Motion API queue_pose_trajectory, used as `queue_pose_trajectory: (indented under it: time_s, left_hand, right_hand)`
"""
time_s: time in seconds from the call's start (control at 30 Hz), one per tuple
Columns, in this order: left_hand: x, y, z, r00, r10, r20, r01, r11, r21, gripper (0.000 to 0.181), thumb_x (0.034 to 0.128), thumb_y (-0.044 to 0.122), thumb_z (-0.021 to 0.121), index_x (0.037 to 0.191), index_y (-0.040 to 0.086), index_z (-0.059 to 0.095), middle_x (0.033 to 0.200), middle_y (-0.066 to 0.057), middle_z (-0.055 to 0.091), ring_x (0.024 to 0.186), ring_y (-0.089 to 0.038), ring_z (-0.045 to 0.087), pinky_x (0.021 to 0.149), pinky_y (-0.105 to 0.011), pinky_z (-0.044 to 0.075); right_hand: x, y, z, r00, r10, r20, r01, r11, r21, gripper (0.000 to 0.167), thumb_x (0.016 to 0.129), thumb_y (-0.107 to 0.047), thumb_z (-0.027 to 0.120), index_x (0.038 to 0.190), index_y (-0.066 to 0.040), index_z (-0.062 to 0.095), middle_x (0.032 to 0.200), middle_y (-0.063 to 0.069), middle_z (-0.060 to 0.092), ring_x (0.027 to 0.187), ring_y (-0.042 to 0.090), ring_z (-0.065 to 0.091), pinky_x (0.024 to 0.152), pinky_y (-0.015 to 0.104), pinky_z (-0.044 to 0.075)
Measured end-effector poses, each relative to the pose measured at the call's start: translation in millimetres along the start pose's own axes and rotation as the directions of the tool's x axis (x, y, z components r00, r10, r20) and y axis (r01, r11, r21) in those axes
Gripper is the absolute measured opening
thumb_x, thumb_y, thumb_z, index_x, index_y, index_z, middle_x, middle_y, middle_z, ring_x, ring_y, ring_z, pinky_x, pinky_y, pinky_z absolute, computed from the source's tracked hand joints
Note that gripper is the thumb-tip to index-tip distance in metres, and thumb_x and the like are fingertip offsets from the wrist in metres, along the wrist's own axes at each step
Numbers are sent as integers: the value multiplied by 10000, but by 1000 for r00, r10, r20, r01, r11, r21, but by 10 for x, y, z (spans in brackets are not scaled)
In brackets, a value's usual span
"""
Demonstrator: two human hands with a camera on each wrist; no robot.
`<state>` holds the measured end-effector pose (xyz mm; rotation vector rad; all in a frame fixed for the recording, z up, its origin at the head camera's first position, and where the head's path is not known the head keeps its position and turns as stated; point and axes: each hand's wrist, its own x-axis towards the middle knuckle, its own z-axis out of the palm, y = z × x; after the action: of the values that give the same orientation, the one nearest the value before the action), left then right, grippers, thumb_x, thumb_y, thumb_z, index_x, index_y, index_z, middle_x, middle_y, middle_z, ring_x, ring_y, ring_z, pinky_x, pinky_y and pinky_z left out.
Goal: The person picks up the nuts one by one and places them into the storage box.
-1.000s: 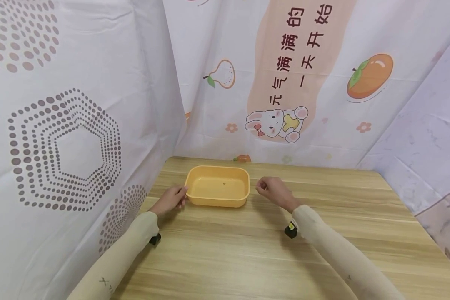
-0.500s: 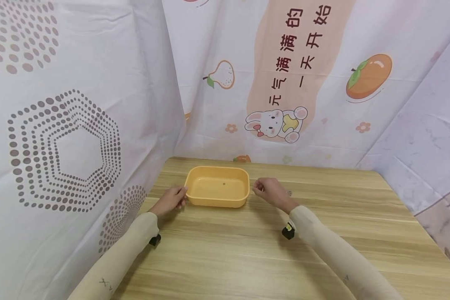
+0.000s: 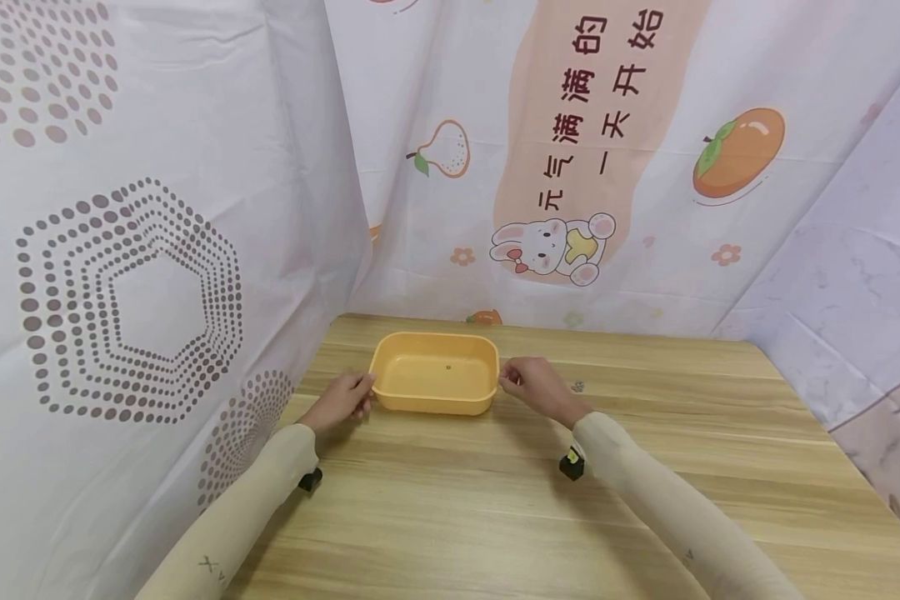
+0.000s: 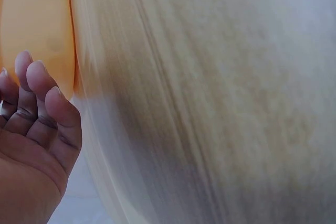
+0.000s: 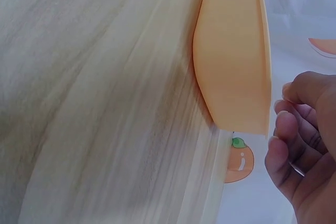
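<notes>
Tray [image 3: 435, 406] is upright on the tabletop [image 3: 450, 517], open side up, yellow-orange, rounded corners, long axis running left-right. Left hand [image 3: 342, 396] is at the tray's left end: thumb at the rim, fingers curled outside the wall, so it's holding the tray there. Left wrist view has 4 bent fingers over the tray's end, thumb out of frame. Right hand [image 3: 537, 383] is at the tray's right end, fingers half curled, tips right by the rim; can't tell if they touch, or if anything is pinched in them. Right wrist view lines them up just beside the tray's wall, with a small pale glint low among the fingers, unclear what. Dark speck [image 3: 448, 367] on the tray's floor, right of its middle, too small to identify. Grey bit [image 3: 578, 387] on the tabletop right of the tray, past the right hand, also too small to name. Nearer the wearer than the tray: 2 pale sleeves, each with a black box under the cuff. Behind the tray, back sheet [image 3: 420, 225] with rabbit, fruit and characters printed on it; left of the tray, side sheet [image 3: 161, 308] with dotted hexagons.
</notes>
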<state>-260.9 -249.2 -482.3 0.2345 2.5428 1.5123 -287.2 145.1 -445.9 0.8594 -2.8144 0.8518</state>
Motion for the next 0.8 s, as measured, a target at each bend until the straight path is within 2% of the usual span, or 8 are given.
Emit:
queue_pose_trajectory:
  time_s: [0.47, 0.8]
  left_hand:
    - [24, -33, 1, 1000, -4, 10, 4, 1000, -18, 465, 1131, 364, 415, 961, -26, 605, 757, -102, 620, 588, -127, 537, 513, -227, 479]
    - [32, -49, -9, 1000, 7, 3, -7, 1000, -18, 474, 1126, 382, 423, 978, -34, 597, 777, -126, 626, 606, -137, 544, 528, -244, 492]
  right_hand:
    - [23, -19, 88, 1000, 8, 28, -9, 1000, 13, 77, 1000, -132, 677, 951, -104, 730, 817, -72, 672, 721, 62, 596, 644, 261, 521]
    - [38, -71, 127, 1000, 4, 20, -4, 1000, 10, 75, 985, -121, 683, 935, -103, 734, 825, -58, 677, 730, 60, 600, 659, 258, 527]
